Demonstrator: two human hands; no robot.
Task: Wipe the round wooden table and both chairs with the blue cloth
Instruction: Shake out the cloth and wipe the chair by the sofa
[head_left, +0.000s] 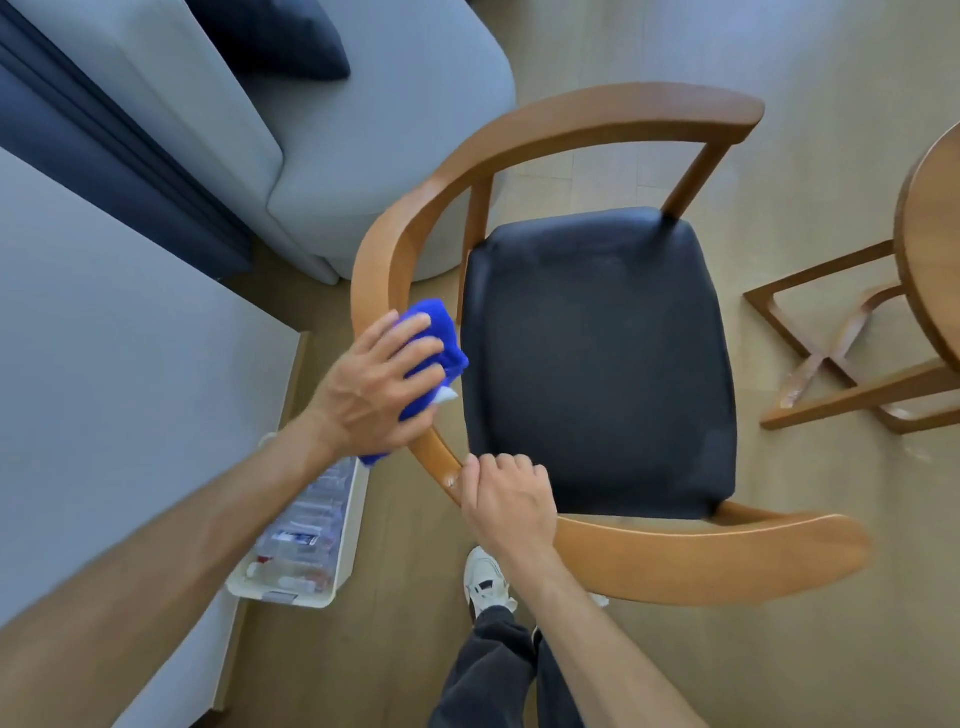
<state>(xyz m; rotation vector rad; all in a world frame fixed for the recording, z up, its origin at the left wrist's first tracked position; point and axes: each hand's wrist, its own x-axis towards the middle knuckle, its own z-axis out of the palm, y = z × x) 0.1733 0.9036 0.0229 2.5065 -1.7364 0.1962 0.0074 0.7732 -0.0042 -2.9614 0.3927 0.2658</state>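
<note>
Right grip (506, 499) clamps chair (675, 561) rail; left grip (376, 387) clutches blue cloth (441, 338); bin (343, 545) holds bottles.

Soft, even daylight fills the room with faint shadows, the left hand (376, 384) and its forearm smeared by motion blur, and straight lines bowing outward far from it toward the corners.

One chair (597, 358), one blue cloth (441, 338) on its rail, one bench (930, 249) right of it, two hands: left hand (374, 384), right hand (506, 501).
</note>
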